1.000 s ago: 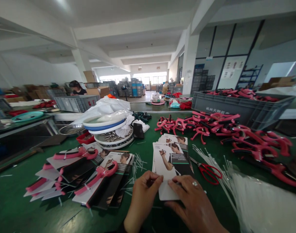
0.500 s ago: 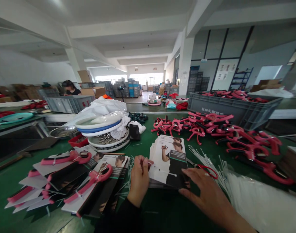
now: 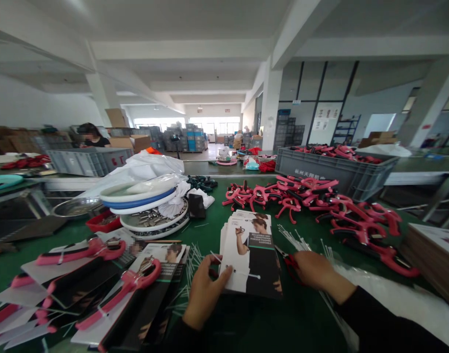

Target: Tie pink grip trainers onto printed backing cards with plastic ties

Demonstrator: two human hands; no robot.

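My left hand [image 3: 208, 289] is at the left edge of the top printed card [image 3: 242, 255], its thumb pressed on the front and its fingers curled at the edge, partly hidden. A white cable tie [image 3: 252, 275] passes through holes low in this card, which lies on a stack of similar cards. To the right, my right hand [image 3: 312, 269] is closed around the red handles of a pair of scissors [image 3: 291, 264], whose blades point toward the cards. Loose cable ties [image 3: 292, 238] lie just beyond the scissors.
At left, pink-and-black hand grips [image 3: 136, 279] are tied to cards. More loose grips [image 3: 309, 189] lie in a heap before a grey crate [image 3: 312, 166]. Stacked round trays [image 3: 139, 196] hold metal parts. A plastic bag [image 3: 393, 299] lies at right. A person [image 3: 94, 137] is behind another crate.
My right hand has left the cards, moved right and taken hold of the scissors. My left thumb has spread onto the card front. The view has shifted slightly.
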